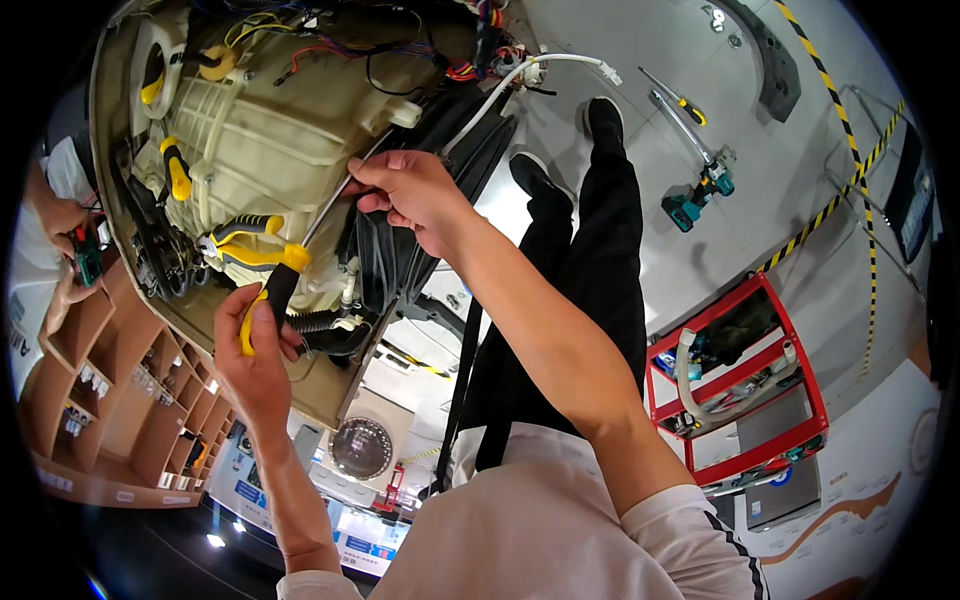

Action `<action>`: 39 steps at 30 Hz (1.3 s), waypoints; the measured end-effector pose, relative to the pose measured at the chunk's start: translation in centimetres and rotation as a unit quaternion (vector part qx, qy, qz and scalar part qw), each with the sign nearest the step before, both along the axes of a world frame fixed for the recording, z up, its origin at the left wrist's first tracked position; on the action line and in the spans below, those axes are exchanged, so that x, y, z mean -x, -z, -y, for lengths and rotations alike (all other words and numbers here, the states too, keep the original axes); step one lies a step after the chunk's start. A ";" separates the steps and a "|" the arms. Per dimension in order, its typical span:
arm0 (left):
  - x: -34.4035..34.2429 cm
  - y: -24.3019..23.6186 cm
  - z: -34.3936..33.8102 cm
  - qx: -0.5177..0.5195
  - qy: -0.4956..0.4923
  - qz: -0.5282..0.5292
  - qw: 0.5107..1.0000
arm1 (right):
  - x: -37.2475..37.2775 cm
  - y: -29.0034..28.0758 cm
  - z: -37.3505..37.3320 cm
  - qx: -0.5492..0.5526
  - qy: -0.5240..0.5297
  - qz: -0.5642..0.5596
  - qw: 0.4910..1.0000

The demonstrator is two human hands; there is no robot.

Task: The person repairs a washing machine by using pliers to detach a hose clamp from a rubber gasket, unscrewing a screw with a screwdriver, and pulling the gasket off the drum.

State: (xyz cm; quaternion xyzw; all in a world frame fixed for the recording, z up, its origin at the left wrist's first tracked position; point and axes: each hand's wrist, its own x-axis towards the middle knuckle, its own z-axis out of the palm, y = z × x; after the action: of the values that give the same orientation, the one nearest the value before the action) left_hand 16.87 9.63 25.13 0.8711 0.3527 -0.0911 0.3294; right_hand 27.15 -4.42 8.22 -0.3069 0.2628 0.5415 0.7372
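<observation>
My left hand (262,330) grips a yellow-and-black screwdriver (282,282) by its handle. Its long shaft points up to my right hand (405,195), whose thumb and index finger pinch the shaft; the tip is hard to make out. Both hands are over an opened appliance with a cream plastic tub (275,120). Beside the shaft lies black rubber material (380,255). Yellow-and-black pliers (250,228) rest on the tub near the screwdriver handle, with another yellow-handled tool (176,168) further left. Coloured wires (310,48) and a white hose (500,85) run along the top.
On the tiled floor (660,270) at right lie a cordless drill (705,185), a screwdriver (688,108) and a dark curved part (770,70). A red cart (790,370) stands lower right, beside striped tape. A co-worker's hand (60,215) holds a green tool at far left, above wooden shelves (120,400).
</observation>
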 end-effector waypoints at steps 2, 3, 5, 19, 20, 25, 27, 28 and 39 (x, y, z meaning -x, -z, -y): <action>-0.7 -0.5 0.2 0.019 -0.039 -0.018 0.999 | -0.1 0.1 0.2 -0.007 -0.003 -0.006 1.000; -1.0 -0.8 0.4 0.028 -0.059 -0.027 0.997 | -0.1 0.2 0.2 -0.011 -0.005 -0.010 1.000; -1.4 -0.9 1.0 -0.080 0.097 -0.007 0.992 | 0.0 0.3 0.1 -0.003 -0.014 -0.010 1.000; -0.7 -0.9 0.3 -0.116 0.168 -0.011 0.979 | -0.2 0.6 0.7 -0.022 -0.006 -0.009 1.000; -0.6 -1.1 0.9 -0.088 0.130 -0.014 0.988 | -0.1 0.7 0.6 -0.024 -0.005 -0.005 1.000; 0.2 -1.0 0.7 -0.023 0.008 -0.023 0.999 | -0.1 0.5 0.6 -0.016 0.007 -0.012 1.000; 0.1 -0.9 0.4 0.032 -0.046 -0.028 0.998 | -0.2 0.5 0.9 -0.027 0.015 -0.021 0.999; -0.2 -0.9 0.6 0.027 -0.059 -0.044 0.997 | -0.2 0.6 0.9 -0.033 0.020 -0.026 0.999; 0.7 -0.4 1.9 0.021 -0.015 0.001 1.000 | 0.0 0.4 0.5 0.003 0.019 -0.005 1.000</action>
State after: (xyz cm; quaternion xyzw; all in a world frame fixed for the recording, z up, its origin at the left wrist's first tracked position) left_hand 16.13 7.72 25.49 0.8586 0.3634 -0.0924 0.3495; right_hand 27.19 -4.91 7.85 -0.3012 0.2734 0.5279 0.7455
